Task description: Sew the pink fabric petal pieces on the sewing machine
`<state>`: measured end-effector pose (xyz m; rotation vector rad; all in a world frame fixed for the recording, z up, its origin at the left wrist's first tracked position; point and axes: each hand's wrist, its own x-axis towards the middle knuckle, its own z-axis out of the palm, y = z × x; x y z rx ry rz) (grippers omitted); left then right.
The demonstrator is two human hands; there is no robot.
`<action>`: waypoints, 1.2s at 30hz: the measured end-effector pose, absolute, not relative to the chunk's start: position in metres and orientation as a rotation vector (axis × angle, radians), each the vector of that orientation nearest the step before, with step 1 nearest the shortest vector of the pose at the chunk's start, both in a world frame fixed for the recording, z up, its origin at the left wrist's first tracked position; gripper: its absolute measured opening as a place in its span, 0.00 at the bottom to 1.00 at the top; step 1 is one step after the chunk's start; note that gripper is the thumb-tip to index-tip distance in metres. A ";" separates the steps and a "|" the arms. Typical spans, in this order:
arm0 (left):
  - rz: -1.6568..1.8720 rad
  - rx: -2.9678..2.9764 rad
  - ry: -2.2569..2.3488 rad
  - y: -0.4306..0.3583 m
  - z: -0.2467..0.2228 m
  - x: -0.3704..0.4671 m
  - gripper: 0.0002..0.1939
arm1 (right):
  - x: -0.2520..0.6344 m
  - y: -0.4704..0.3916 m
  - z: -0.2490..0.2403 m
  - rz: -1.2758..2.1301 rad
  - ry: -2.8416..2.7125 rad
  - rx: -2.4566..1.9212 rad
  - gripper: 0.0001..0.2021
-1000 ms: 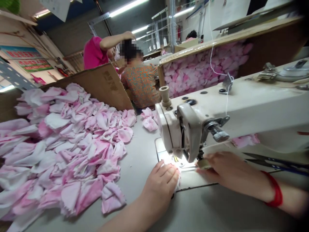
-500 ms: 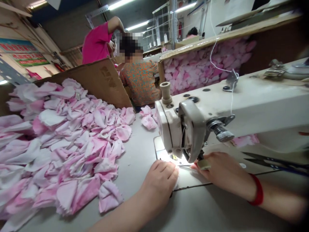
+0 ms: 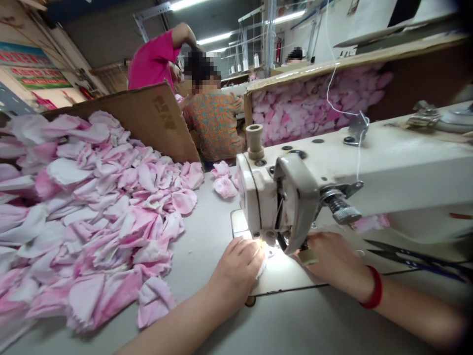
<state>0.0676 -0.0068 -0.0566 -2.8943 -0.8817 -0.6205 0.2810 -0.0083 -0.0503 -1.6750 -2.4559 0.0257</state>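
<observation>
My left hand (image 3: 238,268) is closed, its fingers together and bent over a pale fabric piece (image 3: 261,270) on the lit plate of a white sewing machine (image 3: 258,197). Only a small edge of the fabric shows beside the fingers. My right hand (image 3: 334,259), with a red band on the wrist, reaches in under the machine head from the right. The machine hides its fingertips, and a beige piece (image 3: 308,257) shows by its fingers. The needle area lies between both hands, in bright light.
A large heap of pink and white fabric pieces (image 3: 111,217) covers the table's left side, backed by a cardboard sheet (image 3: 162,118). Black thread snips (image 3: 414,256) lie at right. Behind stands a box of pink pieces (image 3: 303,103). Two people (image 3: 216,123) are beyond the table.
My right hand has shifted slightly, its wrist moving left. A thin grey strip seen between the hands earlier no longer shows. My left hand remains by the needle; the view has shifted a little.
</observation>
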 end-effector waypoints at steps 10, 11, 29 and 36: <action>-0.589 -2.891 -0.846 -0.010 -0.051 0.065 0.13 | 0.281 -0.010 -0.052 0.022 -2.474 -1.733 0.13; -0.575 -2.891 -0.848 -0.011 -0.051 0.065 0.13 | 0.281 -0.010 -0.051 0.039 -2.463 -1.745 0.13; -0.353 -2.878 -0.952 -0.014 -0.052 0.069 0.13 | 0.283 -0.010 -0.057 -0.006 -2.501 -1.697 0.13; -0.326 -2.838 -1.007 -0.017 -0.057 0.070 0.11 | 0.280 -0.008 -0.052 0.007 -2.444 -1.702 0.13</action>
